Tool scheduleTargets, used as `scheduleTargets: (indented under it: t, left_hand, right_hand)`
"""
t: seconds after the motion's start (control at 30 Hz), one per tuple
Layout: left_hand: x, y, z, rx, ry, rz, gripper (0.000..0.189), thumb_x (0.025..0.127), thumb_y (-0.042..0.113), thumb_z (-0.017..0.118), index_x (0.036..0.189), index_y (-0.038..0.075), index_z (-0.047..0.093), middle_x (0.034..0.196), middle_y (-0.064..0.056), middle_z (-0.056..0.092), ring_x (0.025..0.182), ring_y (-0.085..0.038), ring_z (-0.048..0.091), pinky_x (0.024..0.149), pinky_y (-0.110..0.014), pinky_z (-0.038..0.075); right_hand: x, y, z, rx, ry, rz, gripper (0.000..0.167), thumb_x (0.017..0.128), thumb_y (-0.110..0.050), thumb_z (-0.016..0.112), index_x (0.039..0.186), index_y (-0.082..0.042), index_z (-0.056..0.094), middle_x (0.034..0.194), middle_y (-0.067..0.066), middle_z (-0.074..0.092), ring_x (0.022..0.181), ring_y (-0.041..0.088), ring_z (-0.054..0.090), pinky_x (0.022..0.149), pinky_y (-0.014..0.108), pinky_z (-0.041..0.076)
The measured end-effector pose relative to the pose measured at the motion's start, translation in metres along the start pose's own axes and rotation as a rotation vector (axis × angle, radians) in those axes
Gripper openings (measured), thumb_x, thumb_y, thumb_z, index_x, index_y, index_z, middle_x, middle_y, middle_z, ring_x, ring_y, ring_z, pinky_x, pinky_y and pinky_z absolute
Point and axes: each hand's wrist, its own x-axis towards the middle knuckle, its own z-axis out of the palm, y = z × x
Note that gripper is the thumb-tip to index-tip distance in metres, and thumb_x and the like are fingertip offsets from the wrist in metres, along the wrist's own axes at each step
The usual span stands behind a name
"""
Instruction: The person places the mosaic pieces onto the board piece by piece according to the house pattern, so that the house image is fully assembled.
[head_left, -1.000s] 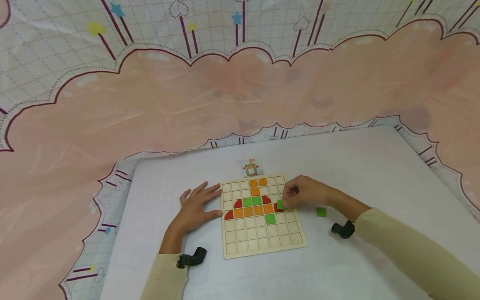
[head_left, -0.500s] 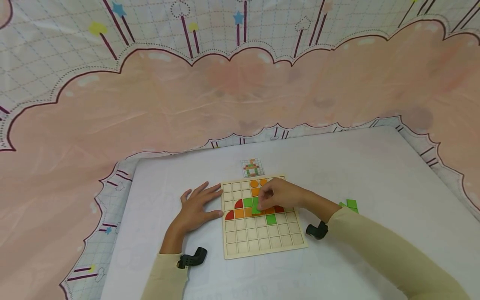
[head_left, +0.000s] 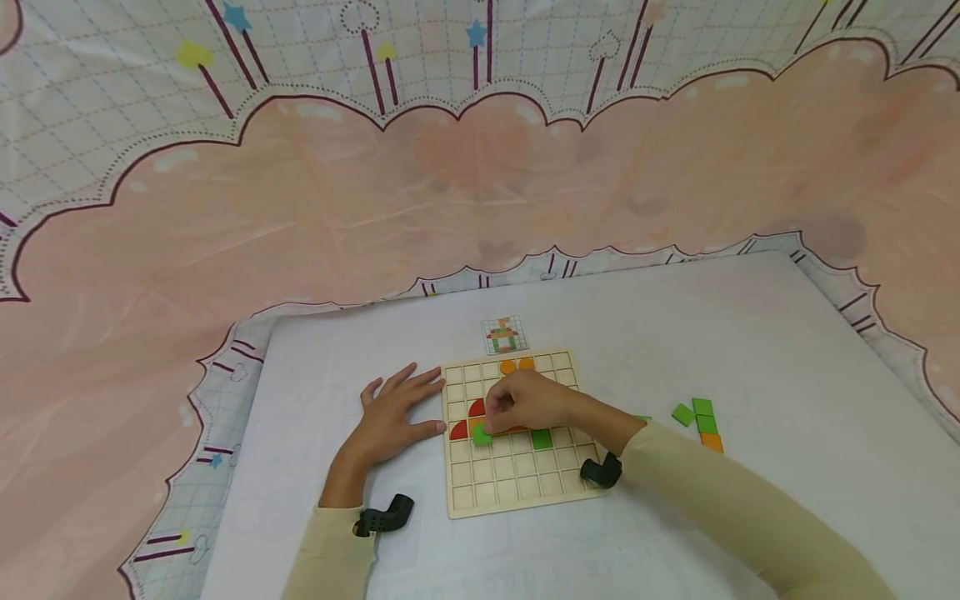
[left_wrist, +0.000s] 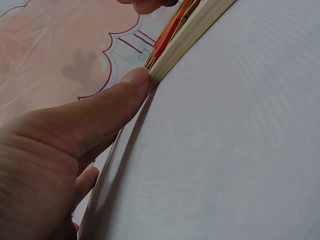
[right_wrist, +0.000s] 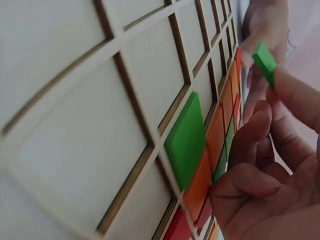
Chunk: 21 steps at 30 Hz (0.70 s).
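At the lower middle of the head view, a green tile (head_left: 482,434) is pinched in the fingertips of the right hand (head_left: 532,398), over the left-middle part of a gridded board (head_left: 517,492). It overlaps the lower edge of a row of orange pieces. In the right wrist view it stands tilted at upper right, seemingly apart from the grid; the exact gap cannot be judged from where an onlooker stands.

Left of the board, the left hand (head_left: 393,421) rests with fingers spread, gripping nothing; its thumb touches the board's edge in the left wrist view. Such contact would probably keep the board from sliding.

Handling: the tile appears thin, flat and stiff, and is presumably light, perhaps painted wood. Its smooth faces might slip a little under dry fingertips, but it looks hardly fragile. The best hold is probably a pinch near one side, as shown, leaving the opposite edges free to meet the raised ribs of a cell.

Elsewhere on the board: a seated green tile (head_left: 542,438), right of the held one; red quarter-round pieces (head_left: 477,407), at left; orange discs (head_left: 508,367), at the top. Above the board lies a small picture card (head_left: 505,335). At right, on the white tabletop (head_left: 795,333), lie loose green tiles (head_left: 703,407) and an orange tile (head_left: 712,442).
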Motion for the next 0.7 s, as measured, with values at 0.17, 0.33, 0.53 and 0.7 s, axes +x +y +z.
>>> scheduleTargets:
  t: [0.17, 0.33, 0.53, 0.7]
  left_hand:
    - [0.000, 0.000, -0.001, 0.000, -0.006, 0.001, 0.071, 0.085, 0.046, 0.080, 0.149, 0.025, 0.055, 0.161, 0.009, 0.044, 0.158, -0.027, 0.020, 0.119, -0.067, 0.000]
    - [0.000, 0.001, -0.001, 0.003, -0.009, 0.000, 0.071, 0.086, 0.046, 0.079, 0.149, 0.025, 0.055, 0.161, 0.008, 0.043, 0.158, -0.027, 0.019, 0.119, -0.066, -0.001]
    - [0.000, 0.001, -0.002, 0.003, -0.006, 0.001, 0.071, 0.086, 0.047, 0.079, 0.149, 0.025, 0.055, 0.161, 0.007, 0.044, 0.158, -0.028, 0.020, 0.119, -0.067, 0.000]
    - [0.000, 0.002, -0.002, -0.001, -0.004, 0.003, 0.071, 0.086, 0.047, 0.080, 0.149, 0.025, 0.055, 0.161, 0.007, 0.044, 0.157, -0.029, 0.021, 0.119, -0.067, 0.000]
  right_hand:
    - [0.005, -0.001, 0.005, -0.063, -0.001, 0.002, 0.013, 0.091, -0.025, 0.078, 0.080, -0.020, 0.073, 0.072, -0.010, 0.064, 0.070, 0.006, 0.054, 0.065, 0.022, 0.046]
    - [0.006, -0.003, 0.010, -0.131, 0.000, 0.001, 0.015, 0.090, -0.022, 0.079, 0.077, -0.020, 0.072, 0.069, -0.010, 0.064, 0.067, 0.005, 0.054, 0.062, 0.021, 0.046]
    - [0.007, -0.007, 0.014, -0.199, 0.027, -0.019, 0.018, 0.089, -0.020, 0.079, 0.074, -0.019, 0.071, 0.065, -0.011, 0.062, 0.062, 0.004, 0.052, 0.059, 0.019, 0.043]
    - [0.007, -0.010, 0.017, -0.236, 0.042, -0.020, 0.019, 0.089, -0.021, 0.079, 0.072, -0.019, 0.070, 0.063, -0.011, 0.060, 0.060, 0.005, 0.051, 0.057, 0.020, 0.042]
